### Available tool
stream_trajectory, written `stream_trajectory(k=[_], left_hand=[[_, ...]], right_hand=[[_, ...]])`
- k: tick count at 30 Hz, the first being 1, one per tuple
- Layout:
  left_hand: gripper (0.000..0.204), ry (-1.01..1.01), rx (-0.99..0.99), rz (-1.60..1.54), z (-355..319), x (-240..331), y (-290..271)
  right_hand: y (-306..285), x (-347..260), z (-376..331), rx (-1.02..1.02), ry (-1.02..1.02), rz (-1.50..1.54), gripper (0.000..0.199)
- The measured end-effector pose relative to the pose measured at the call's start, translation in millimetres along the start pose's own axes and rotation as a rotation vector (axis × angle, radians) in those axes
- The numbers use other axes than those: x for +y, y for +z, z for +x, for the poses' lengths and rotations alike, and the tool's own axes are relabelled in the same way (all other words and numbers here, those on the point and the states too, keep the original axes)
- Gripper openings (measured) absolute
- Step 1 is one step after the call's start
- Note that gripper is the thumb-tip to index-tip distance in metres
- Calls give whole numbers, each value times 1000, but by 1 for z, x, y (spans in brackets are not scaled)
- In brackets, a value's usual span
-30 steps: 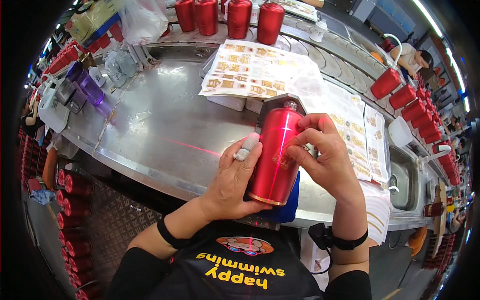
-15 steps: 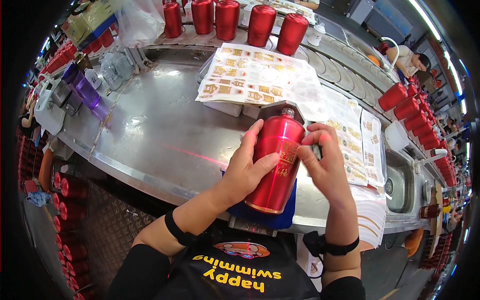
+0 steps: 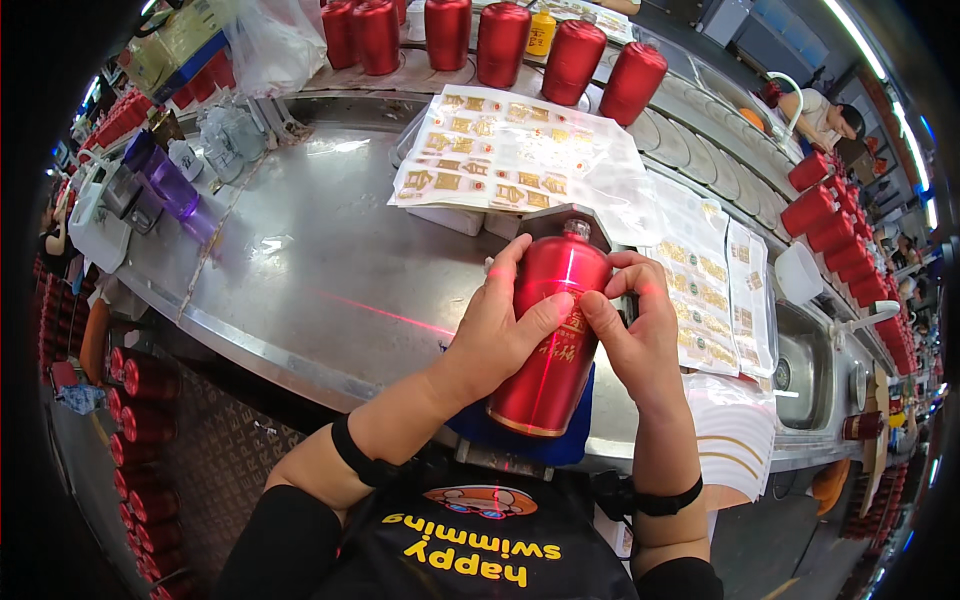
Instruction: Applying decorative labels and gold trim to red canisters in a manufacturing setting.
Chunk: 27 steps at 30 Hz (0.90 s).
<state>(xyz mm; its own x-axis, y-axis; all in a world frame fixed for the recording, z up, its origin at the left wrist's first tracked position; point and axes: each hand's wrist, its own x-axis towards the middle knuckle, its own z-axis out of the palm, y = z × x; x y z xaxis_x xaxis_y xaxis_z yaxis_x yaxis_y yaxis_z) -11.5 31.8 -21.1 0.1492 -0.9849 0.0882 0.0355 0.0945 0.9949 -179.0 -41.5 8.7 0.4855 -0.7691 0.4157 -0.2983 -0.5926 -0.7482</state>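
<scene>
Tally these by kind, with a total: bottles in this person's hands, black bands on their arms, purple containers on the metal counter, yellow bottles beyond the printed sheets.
Held red bottle: 1
Black arm bands: 2
Purple container: 1
Yellow bottle: 1
Total: 5

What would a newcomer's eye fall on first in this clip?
Probably the glossy red bottle between the left hand and right hand near the centre, with a red light line along it. Beyond it lie white sheets with gold designs, and more red bottles stand in a row near the top.
</scene>
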Motion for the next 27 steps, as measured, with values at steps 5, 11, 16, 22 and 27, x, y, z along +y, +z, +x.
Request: stream_trajectory(k=[5,11,16,22,27], left_hand=[[83,98,102,46,2,-3,1],[73,-84,-41,-189,10,5,-4],[84,-101,-44,-358,4,9,-5],[90,-64,-78,-390,3,4,-8],[93,-28,-87,-309,1,0,-5]], right_hand=[[2,-1,-1,46,43,55,29],[2,-2,-3,50,79,101,27],[2,4,-5,45,155,205,28],[2,8,-5,19,65,131,31],[-1,3,-3,1,106,98,27]])
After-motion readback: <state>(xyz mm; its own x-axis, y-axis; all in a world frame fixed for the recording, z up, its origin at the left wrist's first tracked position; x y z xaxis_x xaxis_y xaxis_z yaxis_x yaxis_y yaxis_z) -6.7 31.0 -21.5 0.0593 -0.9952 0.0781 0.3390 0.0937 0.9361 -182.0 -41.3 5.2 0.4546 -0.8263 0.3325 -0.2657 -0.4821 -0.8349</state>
